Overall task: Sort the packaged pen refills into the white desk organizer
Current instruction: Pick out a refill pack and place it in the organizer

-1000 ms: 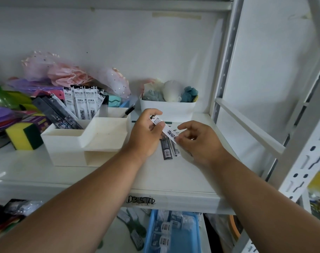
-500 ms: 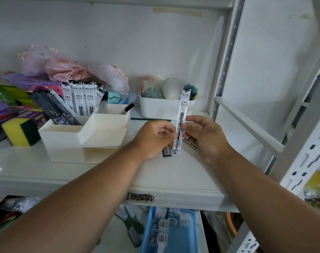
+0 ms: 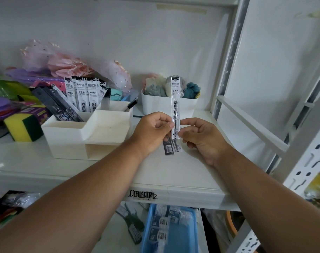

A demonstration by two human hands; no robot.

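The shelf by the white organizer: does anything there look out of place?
Yes: a few refill packets lie loose on the shelf beneath the hands, outside the white organizer, where other packets stand upright.

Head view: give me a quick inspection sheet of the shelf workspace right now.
Surface: white shelf.
Job's things: white-packaged refill upright; more refill packs lying beneath; white desk organizer holds sorted packs.
Clutter: sponge, white bin of cloth items, pink netting.
Grippers: left hand and right hand pinch the refill.
Cables: nothing seen.
Surroundings: metal rack upright, blue tray below.
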